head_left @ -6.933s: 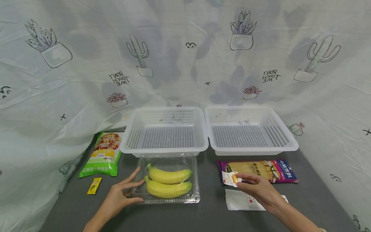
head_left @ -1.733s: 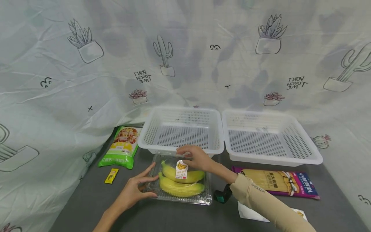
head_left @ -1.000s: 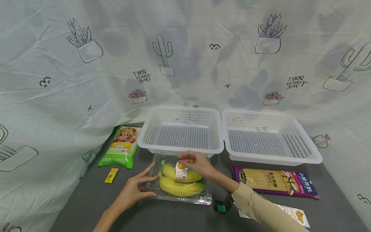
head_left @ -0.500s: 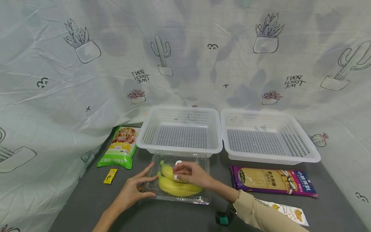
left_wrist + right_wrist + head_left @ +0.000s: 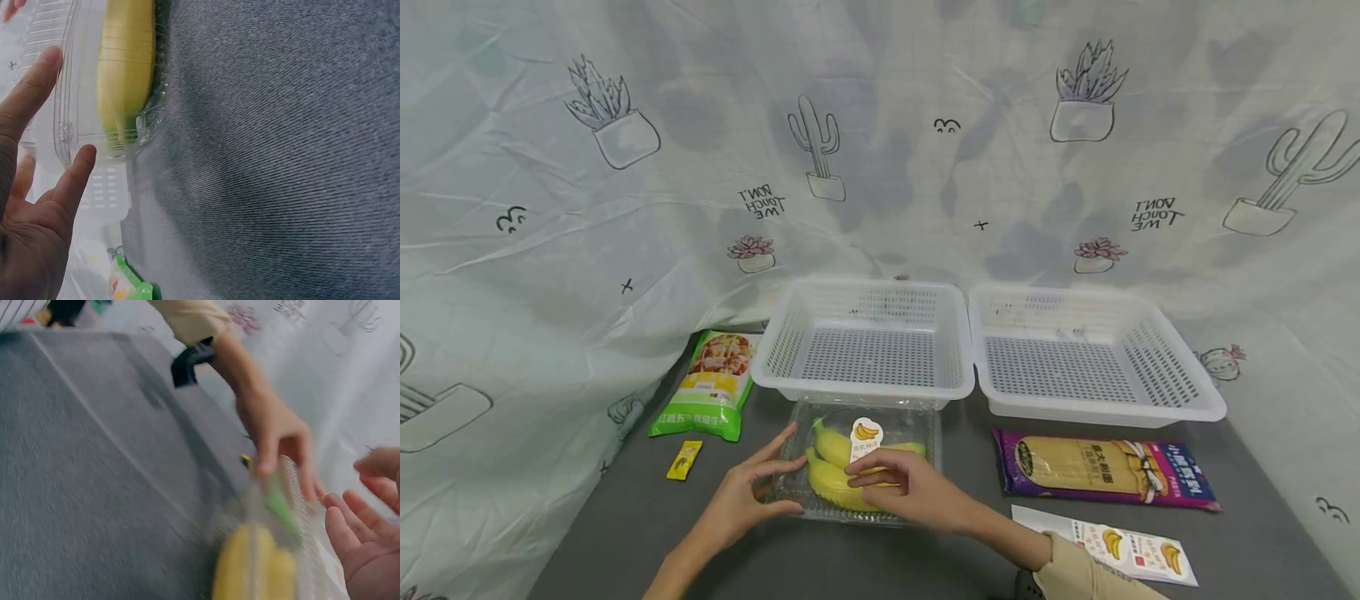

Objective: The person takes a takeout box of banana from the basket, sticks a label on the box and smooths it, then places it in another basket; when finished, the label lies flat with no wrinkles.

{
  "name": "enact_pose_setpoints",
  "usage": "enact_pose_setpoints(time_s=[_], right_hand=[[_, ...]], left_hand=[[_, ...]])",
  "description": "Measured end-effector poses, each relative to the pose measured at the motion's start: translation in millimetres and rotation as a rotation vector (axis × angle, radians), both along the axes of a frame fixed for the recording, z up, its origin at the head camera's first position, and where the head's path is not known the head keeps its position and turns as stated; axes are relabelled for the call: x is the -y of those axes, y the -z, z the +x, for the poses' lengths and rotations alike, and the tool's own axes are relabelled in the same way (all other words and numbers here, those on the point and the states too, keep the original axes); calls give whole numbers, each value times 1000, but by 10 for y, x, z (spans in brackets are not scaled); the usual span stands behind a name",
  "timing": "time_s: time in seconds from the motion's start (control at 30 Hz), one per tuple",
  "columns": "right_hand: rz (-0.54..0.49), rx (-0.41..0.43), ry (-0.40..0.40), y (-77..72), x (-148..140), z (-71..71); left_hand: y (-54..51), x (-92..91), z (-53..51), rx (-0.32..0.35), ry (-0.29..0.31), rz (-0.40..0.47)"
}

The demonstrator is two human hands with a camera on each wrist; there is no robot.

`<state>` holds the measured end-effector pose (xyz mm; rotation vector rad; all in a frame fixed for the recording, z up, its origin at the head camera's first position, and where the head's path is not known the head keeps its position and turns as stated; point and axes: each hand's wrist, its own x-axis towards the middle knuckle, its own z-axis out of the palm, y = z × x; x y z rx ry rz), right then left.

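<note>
A clear plastic clamshell box (image 5: 797, 479) with two bananas (image 5: 831, 482) inside lies in front of the left basket in the head view. My left hand (image 5: 737, 500) touches its left side, fingers and thumb spread and fairly straight; the left wrist view shows these fingertips against the clear wall. On the lid sits a white banana sticker (image 5: 867, 437), its lower end hidden by my right hand. My right hand (image 5: 925, 492) hovers over the lid's near right part with loosely bent fingers. In the right wrist view that hand (image 5: 369, 537) holds nothing.
Two white plastic baskets (image 5: 865, 392) (image 5: 1105, 412) stand behind the box. To the right lie a pasta pack (image 5: 1105, 468) and a sheet of banana stickers (image 5: 1120, 546). A green food bag (image 5: 700, 408) and a small yellow packet (image 5: 685, 460) lie on the left.
My right hand carried the sticker from the right onto the lid, pressed there, then let go and slid toward the near edge. My left hand keeps its place on the box.
</note>
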<state>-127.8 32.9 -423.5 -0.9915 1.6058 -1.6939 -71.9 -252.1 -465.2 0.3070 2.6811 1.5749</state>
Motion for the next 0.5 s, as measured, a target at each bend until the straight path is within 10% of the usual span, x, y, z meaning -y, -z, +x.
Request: enact_pose_setpoints(time_s=[0.27, 0.5], right_hand=[[-42, -330, 276, -7, -587, -38], [11, -363, 484, 45, -1137, -147]], left_hand=[[47, -23, 62, -4, -49, -34], [35, -59, 58, 31, -51, -15]])
